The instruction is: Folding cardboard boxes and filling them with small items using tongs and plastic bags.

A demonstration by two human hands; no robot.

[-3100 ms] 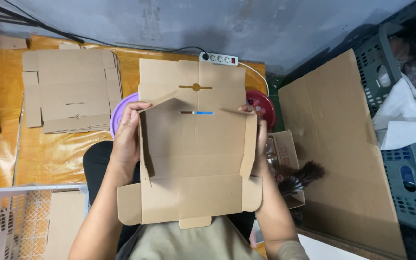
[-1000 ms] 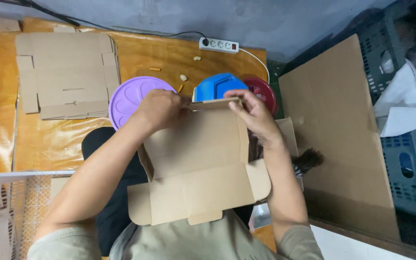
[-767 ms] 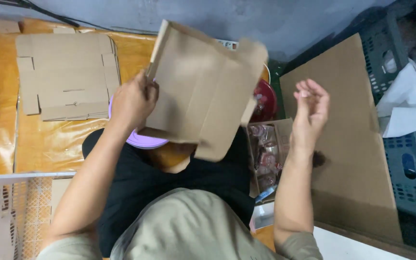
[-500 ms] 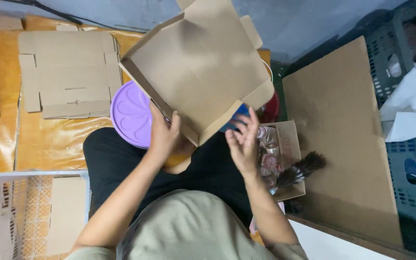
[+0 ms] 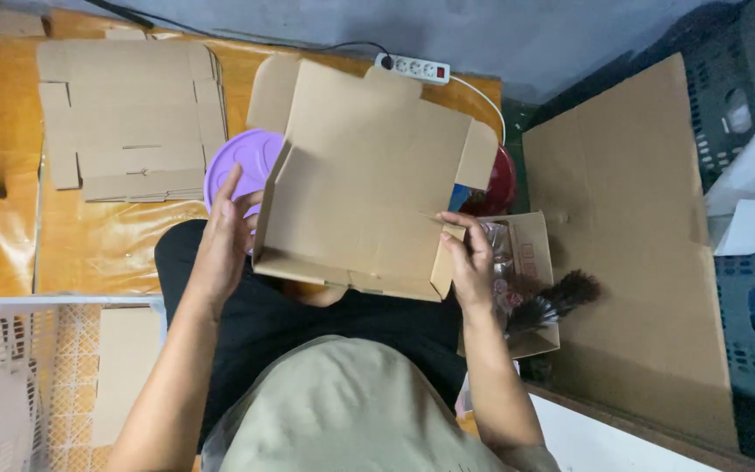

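Cardboard box, half folded, sits between both hands above the person's lap. Left hand grips its left wall; right hand pinches its right corner flap. Purple lid lies behind the left hand.

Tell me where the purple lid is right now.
In the head view, the purple lid lies on the orange floor, left of centre, partly hidden behind the half-folded cardboard box, just above the left hand and right of the flat cardboard stack.
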